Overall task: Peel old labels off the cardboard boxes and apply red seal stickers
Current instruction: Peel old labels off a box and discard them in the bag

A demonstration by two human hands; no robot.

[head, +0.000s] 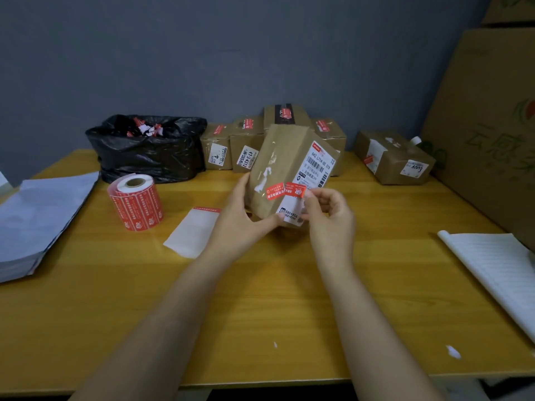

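A brown cardboard box (285,160) is tilted on end above the table middle. My left hand (243,218) grips its lower left side from below. A red seal sticker (285,191) crosses the box's near edge, half on the brown face, half on the white shipping label (317,166). My right hand (328,211) pinches the right end of that red sticker with thumb and forefinger, where the white label's lower corner lifts off. White torn-label residue marks the brown face. A roll of red seal stickers (136,202) stands upright to the left.
A black rubbish bag (150,149) with torn scraps sits at the back left. Several sealed boxes (246,143) line the wall, another box (393,157) at the right. Grey mailers (37,215) lie left, a backing sheet (194,231) in the middle, a notebook (498,273) right, a large carton (486,134) beyond.
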